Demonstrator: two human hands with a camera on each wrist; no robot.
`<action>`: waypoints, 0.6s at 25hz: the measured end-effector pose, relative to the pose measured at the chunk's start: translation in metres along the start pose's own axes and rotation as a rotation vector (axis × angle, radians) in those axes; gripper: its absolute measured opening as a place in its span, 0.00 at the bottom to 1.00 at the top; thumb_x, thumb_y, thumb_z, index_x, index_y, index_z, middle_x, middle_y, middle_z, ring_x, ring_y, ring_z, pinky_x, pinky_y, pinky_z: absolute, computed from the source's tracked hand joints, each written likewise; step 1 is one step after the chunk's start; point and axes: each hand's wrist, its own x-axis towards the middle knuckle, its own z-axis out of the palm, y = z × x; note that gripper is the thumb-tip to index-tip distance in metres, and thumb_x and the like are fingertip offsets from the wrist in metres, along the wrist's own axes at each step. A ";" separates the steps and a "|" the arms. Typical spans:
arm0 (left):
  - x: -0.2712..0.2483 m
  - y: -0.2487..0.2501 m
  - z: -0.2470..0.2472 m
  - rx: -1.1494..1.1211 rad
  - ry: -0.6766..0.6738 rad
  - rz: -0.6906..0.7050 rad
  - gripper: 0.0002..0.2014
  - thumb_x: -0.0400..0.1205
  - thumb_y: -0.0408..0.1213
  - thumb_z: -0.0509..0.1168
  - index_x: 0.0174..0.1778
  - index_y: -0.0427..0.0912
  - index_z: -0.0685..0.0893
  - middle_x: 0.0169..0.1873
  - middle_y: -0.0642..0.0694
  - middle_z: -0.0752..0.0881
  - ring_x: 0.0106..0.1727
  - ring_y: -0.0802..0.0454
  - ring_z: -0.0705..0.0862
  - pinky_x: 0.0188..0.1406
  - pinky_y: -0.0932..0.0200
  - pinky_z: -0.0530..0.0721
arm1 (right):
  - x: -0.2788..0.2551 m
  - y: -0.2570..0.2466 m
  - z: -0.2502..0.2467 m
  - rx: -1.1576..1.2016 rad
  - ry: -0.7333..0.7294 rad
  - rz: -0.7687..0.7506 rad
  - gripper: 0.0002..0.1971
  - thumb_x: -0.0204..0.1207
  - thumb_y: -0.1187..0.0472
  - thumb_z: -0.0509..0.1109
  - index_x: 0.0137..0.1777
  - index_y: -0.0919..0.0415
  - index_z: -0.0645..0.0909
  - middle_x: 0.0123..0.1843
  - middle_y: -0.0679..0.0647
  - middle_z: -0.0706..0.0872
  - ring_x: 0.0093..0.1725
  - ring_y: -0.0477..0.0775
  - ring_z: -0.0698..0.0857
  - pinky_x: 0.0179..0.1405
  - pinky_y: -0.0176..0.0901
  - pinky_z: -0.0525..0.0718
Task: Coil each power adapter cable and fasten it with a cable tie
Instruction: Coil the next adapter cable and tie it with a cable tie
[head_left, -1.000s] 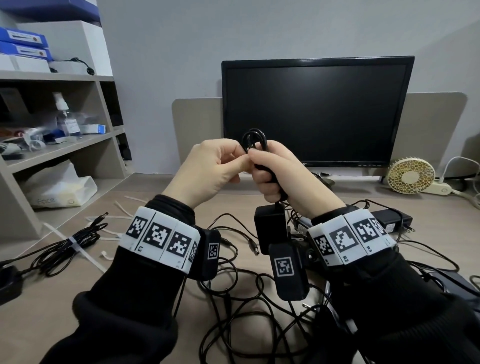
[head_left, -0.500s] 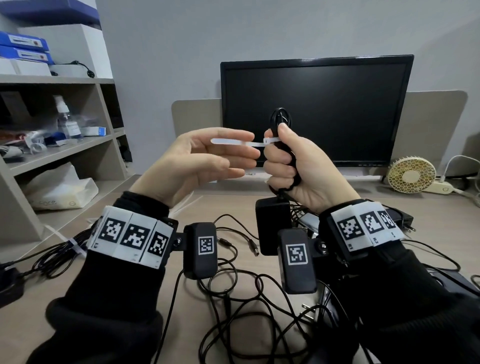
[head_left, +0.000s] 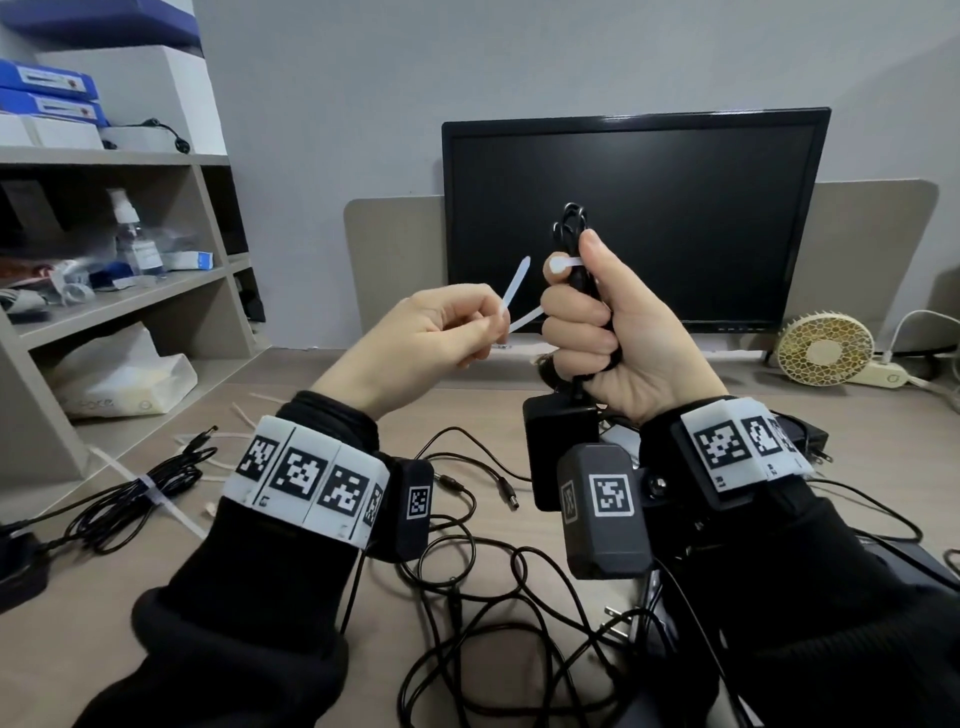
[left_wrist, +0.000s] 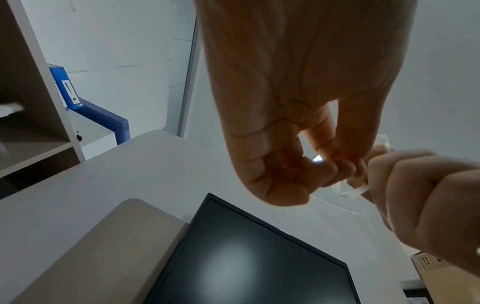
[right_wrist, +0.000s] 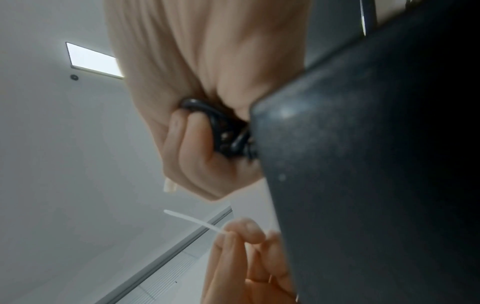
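Observation:
My right hand (head_left: 587, 322) grips a coiled black cable (head_left: 571, 228) upright in its fist, raised in front of the monitor. The cable's black adapter block (head_left: 558, 441) hangs below the fist and fills the right side of the right wrist view (right_wrist: 376, 164). A white cable tie (head_left: 514, 291) passes around the bundle; its head sits by my right forefinger. My left hand (head_left: 467, 327) pinches the tie's tail between thumb and forefinger, just left of the right fist. The tail (right_wrist: 194, 222) sticks up past the pinch. The pinch also shows in the left wrist view (left_wrist: 335, 164).
Loose black cables (head_left: 467, 571) with barrel plugs tangle on the wooden desk (head_left: 104, 597) below my wrists. A tied cable bundle (head_left: 130, 493) lies at left. Shelves (head_left: 104, 291) stand left, a monitor (head_left: 634, 218) ahead, a small fan (head_left: 821, 348) at right.
Both hands rose from the joined position. My left hand went from flat fingers along the tie to pinching its tail, now bent downward and to the left of the fist.

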 end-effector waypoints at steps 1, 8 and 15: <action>0.000 0.000 0.000 0.015 -0.011 -0.008 0.11 0.78 0.51 0.61 0.33 0.52 0.80 0.37 0.30 0.77 0.37 0.48 0.73 0.41 0.55 0.73 | 0.000 0.000 0.000 0.027 -0.026 0.006 0.16 0.80 0.46 0.56 0.39 0.55 0.76 0.19 0.43 0.65 0.14 0.37 0.64 0.10 0.26 0.59; 0.000 -0.002 -0.003 0.087 -0.029 -0.042 0.10 0.79 0.45 0.59 0.36 0.47 0.82 0.35 0.33 0.76 0.37 0.47 0.72 0.44 0.51 0.73 | 0.001 0.002 0.004 0.063 -0.071 0.038 0.18 0.83 0.46 0.53 0.39 0.56 0.76 0.19 0.43 0.65 0.18 0.40 0.54 0.10 0.26 0.60; -0.002 0.002 -0.002 0.146 -0.047 -0.022 0.09 0.79 0.46 0.59 0.37 0.49 0.82 0.34 0.34 0.75 0.37 0.41 0.72 0.43 0.51 0.72 | 0.001 0.003 0.004 0.005 -0.067 0.052 0.16 0.80 0.46 0.56 0.39 0.56 0.76 0.18 0.42 0.64 0.13 0.37 0.62 0.10 0.26 0.61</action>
